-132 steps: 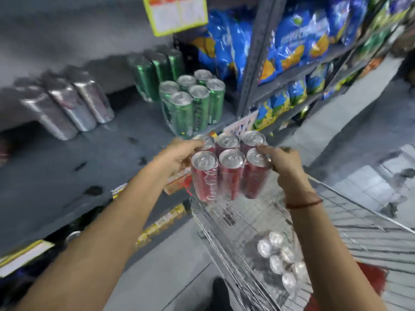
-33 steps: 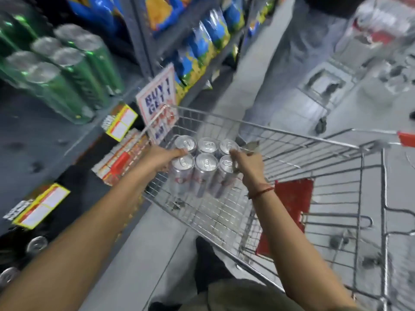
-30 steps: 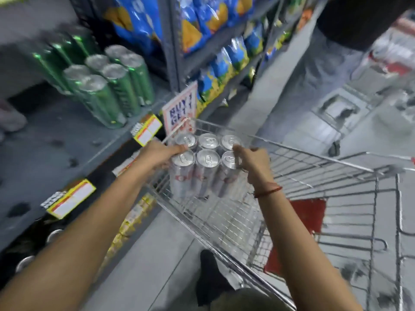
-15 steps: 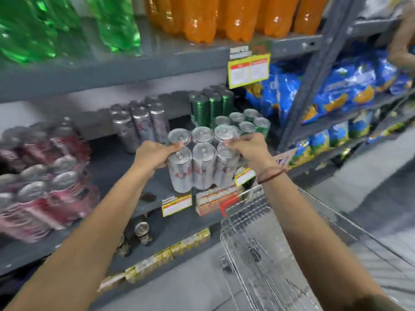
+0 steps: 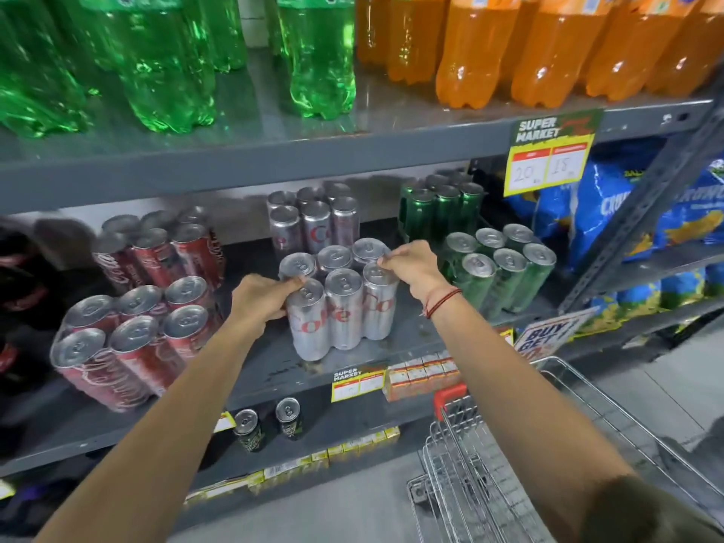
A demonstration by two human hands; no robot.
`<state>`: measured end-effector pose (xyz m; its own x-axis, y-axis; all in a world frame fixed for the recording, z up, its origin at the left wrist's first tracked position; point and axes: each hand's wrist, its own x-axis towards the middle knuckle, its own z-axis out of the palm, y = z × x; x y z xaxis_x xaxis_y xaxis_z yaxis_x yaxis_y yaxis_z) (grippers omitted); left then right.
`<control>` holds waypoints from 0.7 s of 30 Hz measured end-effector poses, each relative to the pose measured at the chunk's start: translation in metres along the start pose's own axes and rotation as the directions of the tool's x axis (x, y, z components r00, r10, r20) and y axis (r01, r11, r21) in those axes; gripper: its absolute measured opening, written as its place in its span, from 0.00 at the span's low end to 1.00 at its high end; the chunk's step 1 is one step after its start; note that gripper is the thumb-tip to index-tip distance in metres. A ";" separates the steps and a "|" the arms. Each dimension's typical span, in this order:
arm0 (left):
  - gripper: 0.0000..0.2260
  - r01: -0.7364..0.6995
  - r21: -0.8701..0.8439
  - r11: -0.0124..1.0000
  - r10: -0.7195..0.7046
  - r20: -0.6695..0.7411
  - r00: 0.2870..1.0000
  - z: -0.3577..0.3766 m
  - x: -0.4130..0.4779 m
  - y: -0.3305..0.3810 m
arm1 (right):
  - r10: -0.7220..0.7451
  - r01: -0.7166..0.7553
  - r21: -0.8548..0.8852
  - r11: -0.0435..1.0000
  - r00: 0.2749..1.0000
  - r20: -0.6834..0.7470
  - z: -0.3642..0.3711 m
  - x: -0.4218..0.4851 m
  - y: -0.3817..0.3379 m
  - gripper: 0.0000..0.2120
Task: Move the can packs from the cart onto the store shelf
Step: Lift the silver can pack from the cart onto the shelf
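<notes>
A grey metal store shelf (image 5: 274, 366) carries wrapped six-packs of cans: red packs (image 5: 129, 342) at left, a silver pack (image 5: 341, 307) near the front edge at centre with another silver pack (image 5: 313, 225) behind it, and green packs (image 5: 501, 276) at right. The shelf above (image 5: 254, 158) holds green bottles (image 5: 168, 64) and orange bottles (image 5: 548, 49).

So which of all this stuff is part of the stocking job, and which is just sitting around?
Part of the job:
silver can pack, held by left hand and right hand
can shelf
cart

Just there:
green bottles
orange bottles
blue snack bags
price tag
</notes>
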<state>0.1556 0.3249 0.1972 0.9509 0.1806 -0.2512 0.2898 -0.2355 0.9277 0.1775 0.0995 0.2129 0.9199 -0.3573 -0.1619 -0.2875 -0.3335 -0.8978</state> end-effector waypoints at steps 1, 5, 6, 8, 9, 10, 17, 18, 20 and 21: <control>0.16 -0.003 0.002 1.000 0.003 -0.001 1.000 0.000 0.000 0.000 | -0.012 0.012 0.002 1.000 1.000 0.007 0.000 0.001 0.001 0.08; 0.21 -0.081 0.088 0.993 0.084 -0.040 0.996 0.002 -0.006 -0.012 | -0.101 0.095 0.114 0.989 0.993 0.056 -0.005 -0.005 0.017 0.07; 0.21 -0.095 0.083 0.992 0.101 -0.068 0.993 0.001 -0.010 -0.018 | -0.132 0.120 0.180 0.976 0.990 0.054 -0.007 -0.010 0.024 0.09; 0.18 -0.137 -0.015 0.990 0.134 -0.130 0.982 0.003 -0.021 -0.036 | -0.157 0.134 0.317 0.939 0.987 0.046 -0.008 -0.020 0.045 0.15; 0.17 -0.174 -0.072 0.982 0.162 -0.148 0.976 0.006 -0.027 -0.051 | -0.137 0.104 0.381 0.919 0.989 0.061 -0.006 -0.027 0.058 0.17; 0.16 -0.224 -0.102 0.969 0.209 -0.143 0.967 0.010 -0.032 -0.067 | -0.114 0.064 0.424 0.904 0.989 0.093 -0.003 -0.033 0.074 0.17; 0.42 -0.310 0.318 0.896 0.269 0.167 0.949 0.026 -0.022 -0.125 | -0.214 0.195 0.094 0.976 0.935 0.284 0.026 -0.041 0.126 0.35; 0.41 -0.307 0.330 0.893 0.266 0.164 0.950 0.027 -0.021 -0.125 | -0.213 0.201 0.072 0.977 0.943 0.258 0.030 -0.039 0.127 0.35; 0.38 -0.309 0.342 0.888 0.276 0.142 0.951 0.029 -0.021 -0.128 | -0.222 0.221 0.028 0.975 0.956 0.194 0.036 -0.036 0.128 0.34; 0.37 -0.311 0.343 0.886 0.282 0.131 0.950 0.030 -0.021 -0.129 | -0.226 0.228 0.012 0.974 0.960 0.167 0.037 -0.036 0.129 0.34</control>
<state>0.1014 0.3229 0.0741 0.9997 -0.0200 -0.0129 -0.0015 -0.5926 0.8055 0.1171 0.1021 0.0877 0.9924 -0.1212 -0.0206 -0.0673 -0.3958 -0.9158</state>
